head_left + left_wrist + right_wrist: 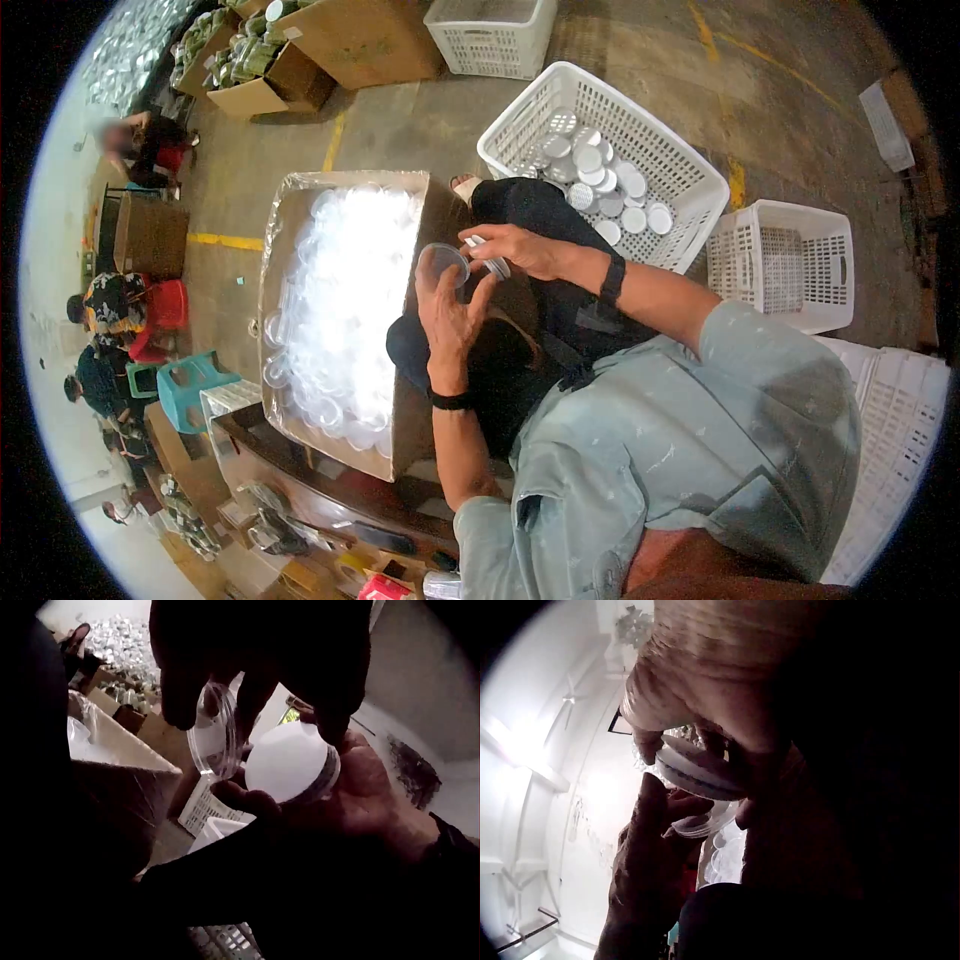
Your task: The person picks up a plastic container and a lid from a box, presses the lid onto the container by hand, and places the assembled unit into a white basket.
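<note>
In the head view my left hand (450,315) grips a clear round plastic lid (447,266) by its rim over my lap. Close beside it, my right hand (517,250) holds a short stack of white round discs (492,262). From the left wrist, the clear lid (212,735) stands on edge, facing the white front of the top disc (289,761). One dark left fingertip overlaps that disc's edge. The right wrist view shows the right hand (705,682) curled over the stacked discs (697,771), the left hand (641,840) just below.
A large carton (410,400) full of clear plastic lids stands at the left. Ahead, a white basket (690,180) holds loose white discs. Another white basket (840,260) is at the right. Stools (195,390) and seated people are far left; cartons (370,45) stand at the back.
</note>
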A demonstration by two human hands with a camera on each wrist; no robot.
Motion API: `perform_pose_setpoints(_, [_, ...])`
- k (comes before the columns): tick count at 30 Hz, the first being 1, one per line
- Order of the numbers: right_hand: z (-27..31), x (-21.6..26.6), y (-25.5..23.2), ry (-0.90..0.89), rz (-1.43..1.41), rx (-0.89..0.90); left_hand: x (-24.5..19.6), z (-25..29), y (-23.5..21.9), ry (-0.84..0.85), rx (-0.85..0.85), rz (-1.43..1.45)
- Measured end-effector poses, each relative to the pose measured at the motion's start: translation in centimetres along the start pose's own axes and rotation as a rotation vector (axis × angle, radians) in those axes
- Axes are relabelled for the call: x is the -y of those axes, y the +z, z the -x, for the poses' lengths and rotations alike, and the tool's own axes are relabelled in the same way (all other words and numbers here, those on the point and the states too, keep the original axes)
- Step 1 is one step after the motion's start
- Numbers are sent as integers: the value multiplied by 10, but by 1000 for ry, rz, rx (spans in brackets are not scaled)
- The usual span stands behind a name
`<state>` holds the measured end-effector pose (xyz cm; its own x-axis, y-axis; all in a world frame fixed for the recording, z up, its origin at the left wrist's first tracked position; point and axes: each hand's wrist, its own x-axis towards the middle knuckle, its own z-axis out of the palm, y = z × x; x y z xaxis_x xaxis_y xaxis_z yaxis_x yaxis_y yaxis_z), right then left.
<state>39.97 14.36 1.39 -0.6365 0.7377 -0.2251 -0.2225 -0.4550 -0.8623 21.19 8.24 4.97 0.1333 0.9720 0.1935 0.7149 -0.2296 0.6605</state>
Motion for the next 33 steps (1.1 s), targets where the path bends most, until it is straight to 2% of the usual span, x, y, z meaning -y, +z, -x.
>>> perform_pose_setpoints(3, [3,6,2,19,128,-17,0,-3,4,-34,18,11])
perform_pose_setpoints(11, [5,9,6,61,85,1,13,-1,1,-105,92,131])
perform_pose_setpoints(17, [1,3,1,70,57,32,10,1,-2,-58,30,98])
perform_pose_setpoints(19, [1,3,1,77,85,54,9,1,-3,18,-15,47])
perform_pose_setpoints(23, [3,10,4,60,83,13,11,4,-6,19,-6,95])
perform_pose_setpoints(26, [4,12,6,53,71,-6,11,9,-9,-54,-50,108])
perform_pose_setpoints(28, [4,12,8,62,24,-4,17,12,-8,-68,-153,223])
perform_pose_setpoints(30, [4,12,11,11,51,-39,22,14,-9,-63,-161,177])
perform_pose_setpoints(33, [6,19,11,44,116,-12,25,17,-9,-77,-155,121])
